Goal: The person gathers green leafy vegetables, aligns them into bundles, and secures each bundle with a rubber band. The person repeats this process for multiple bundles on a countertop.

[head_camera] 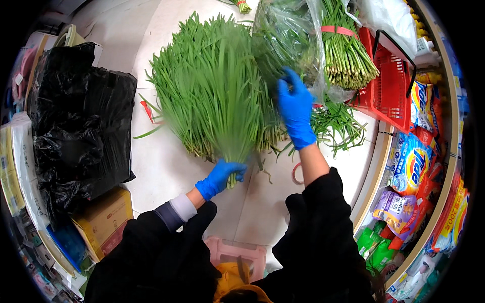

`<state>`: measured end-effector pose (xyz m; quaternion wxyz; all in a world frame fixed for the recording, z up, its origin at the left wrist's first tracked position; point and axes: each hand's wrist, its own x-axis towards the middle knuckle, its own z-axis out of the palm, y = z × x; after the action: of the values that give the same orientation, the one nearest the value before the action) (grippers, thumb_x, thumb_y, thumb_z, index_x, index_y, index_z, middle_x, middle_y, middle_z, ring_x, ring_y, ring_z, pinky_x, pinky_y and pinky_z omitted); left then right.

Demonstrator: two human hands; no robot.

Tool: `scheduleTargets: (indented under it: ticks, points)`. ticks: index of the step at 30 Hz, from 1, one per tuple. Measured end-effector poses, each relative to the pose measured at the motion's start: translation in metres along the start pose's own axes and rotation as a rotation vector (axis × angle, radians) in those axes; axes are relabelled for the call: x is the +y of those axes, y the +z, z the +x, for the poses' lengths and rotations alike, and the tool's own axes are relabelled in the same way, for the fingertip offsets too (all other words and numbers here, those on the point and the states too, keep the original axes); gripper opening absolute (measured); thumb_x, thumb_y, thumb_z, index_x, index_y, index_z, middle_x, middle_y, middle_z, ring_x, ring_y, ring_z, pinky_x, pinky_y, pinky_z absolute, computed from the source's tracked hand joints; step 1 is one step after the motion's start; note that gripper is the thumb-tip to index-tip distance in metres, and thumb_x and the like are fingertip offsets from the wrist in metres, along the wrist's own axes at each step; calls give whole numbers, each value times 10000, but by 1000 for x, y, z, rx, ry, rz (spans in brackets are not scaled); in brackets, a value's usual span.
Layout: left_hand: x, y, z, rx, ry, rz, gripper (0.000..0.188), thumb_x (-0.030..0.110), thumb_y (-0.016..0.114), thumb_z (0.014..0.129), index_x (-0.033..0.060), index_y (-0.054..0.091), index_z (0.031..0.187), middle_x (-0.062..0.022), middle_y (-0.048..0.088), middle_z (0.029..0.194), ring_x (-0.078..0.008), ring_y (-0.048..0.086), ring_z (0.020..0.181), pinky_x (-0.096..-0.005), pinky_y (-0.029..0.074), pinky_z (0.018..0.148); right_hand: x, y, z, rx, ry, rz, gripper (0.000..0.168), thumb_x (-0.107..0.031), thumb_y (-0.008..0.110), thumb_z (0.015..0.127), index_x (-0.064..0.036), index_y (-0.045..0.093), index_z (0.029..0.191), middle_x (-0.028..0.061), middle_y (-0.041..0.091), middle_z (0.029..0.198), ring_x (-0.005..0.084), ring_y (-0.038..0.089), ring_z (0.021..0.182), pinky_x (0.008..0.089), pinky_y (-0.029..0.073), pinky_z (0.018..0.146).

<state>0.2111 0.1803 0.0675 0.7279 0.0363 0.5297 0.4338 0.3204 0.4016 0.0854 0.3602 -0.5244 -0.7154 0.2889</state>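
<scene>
My left hand (223, 177), in a blue glove, is closed around the stem end of a bunch of garlic chives (232, 149). The bunch's blurred leaves fan upward over a large pile of loose garlic chives (189, 87) on the tiled floor. My right hand (295, 104), also gloved in blue, is to the right of the pile, beside a clear plastic bag (280, 26) with greens in it. Its fingers are bent and apart, and I see nothing held between them. Right of the bag is a bundle of chives (344, 60) tied with a red band (339, 30).
Scattered leaves (337, 125) and a roll of tape (298, 173) lie on the floor. A red plastic basket (392, 87) stands by shelves of detergent bags (411, 163). A black plastic bag (83, 125) and cardboard box (104, 219) are at left. A pink stool (257, 252) is below me.
</scene>
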Motion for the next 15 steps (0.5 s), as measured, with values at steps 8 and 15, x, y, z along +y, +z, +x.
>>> scheduleTargets:
  ticks: [8, 15]
  points:
    - [-2, 1, -2, 59, 61, 102, 98, 73, 603, 734, 5, 553, 782, -72, 544, 657, -150, 523, 524, -288, 455, 505, -55, 51, 13, -544, 484, 794, 257, -173, 586, 823, -40, 614, 1040, 69, 608, 701, 97, 530, 500, 216, 388, 408]
    - [0, -13, 6, -40, -6, 35, 97, 91, 602, 751, 11, 553, 776, -68, 545, 662, -148, 528, 544, -291, 462, 520, -14, 15, 15, -324, 638, 800, 278, -241, 517, 883, -109, 585, 1118, -13, 551, 648, 50, 433, 460, 178, 308, 391]
